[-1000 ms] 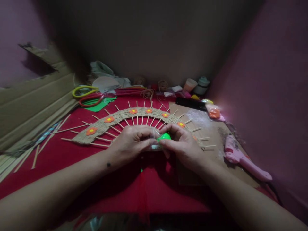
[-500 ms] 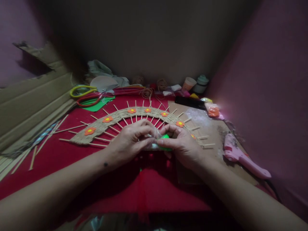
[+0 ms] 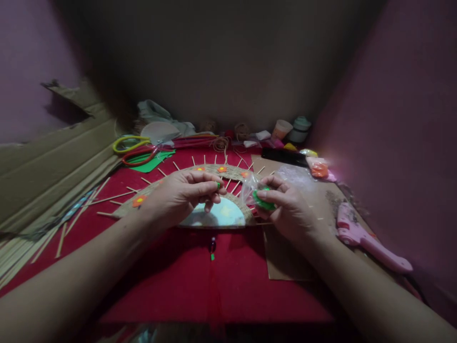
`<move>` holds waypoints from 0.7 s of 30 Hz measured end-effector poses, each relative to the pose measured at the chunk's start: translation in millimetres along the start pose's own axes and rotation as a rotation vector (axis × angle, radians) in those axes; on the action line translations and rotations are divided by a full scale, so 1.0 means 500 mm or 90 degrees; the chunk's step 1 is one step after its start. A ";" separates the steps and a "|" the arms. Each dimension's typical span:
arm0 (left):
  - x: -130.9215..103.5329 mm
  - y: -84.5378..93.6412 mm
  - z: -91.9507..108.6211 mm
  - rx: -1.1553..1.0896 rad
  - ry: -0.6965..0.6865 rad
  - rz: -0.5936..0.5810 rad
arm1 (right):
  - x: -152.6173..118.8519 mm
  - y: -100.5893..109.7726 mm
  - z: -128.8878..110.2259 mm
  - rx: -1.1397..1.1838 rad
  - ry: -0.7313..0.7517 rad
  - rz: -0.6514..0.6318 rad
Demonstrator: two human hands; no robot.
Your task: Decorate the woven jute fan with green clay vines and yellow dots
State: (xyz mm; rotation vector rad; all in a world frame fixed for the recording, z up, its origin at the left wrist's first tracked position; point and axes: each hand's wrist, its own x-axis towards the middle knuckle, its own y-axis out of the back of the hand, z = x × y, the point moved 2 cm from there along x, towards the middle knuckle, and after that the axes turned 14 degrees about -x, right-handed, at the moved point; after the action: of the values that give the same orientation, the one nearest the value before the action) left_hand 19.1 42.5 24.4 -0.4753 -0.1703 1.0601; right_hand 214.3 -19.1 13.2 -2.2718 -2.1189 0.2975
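A small piece of green modelling clay [image 3: 218, 185] is pinched between the thumb and fingertips of my left hand [image 3: 178, 195]. My right hand [image 3: 291, 205] grips a clear plastic bag [image 3: 249, 190] with a larger lump of green clay [image 3: 264, 200] in it. Below both hands lies a woven fan [image 3: 233, 173] with thin sticks radiating through its twine band. Orange flowers [image 3: 222, 169] with yellow centres sit along that band, some hidden behind my hands. The fan's light blue half-round centre [image 3: 228, 212] shows between my hands. A beaded red tassel [image 3: 213, 257] hangs from its straight edge.
Scissors [image 3: 132, 143] lie on green sheets [image 3: 153, 162] at the back left. On the right, a pink glue gun [image 3: 371, 243] rests on cardboard [image 3: 285, 267]. Twine, a cup [image 3: 282, 128] and clay packets [image 3: 319, 168] line the back. Loose sticks [image 3: 85, 205] lie at left.
My hands were together at the bag; now they are apart, the left with a small green piece, the right with the bag. The fan's blue centre has come into view.
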 end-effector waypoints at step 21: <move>-0.043 -0.042 0.008 0.577 -0.270 -0.105 | -0.010 -0.018 0.022 -0.102 0.089 -0.106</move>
State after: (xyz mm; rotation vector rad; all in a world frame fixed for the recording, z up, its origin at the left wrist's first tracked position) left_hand 23.8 16.7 39.1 0.5766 -0.0843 0.9526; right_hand 203.6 -24.4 4.5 -2.1021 -2.3139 -0.0351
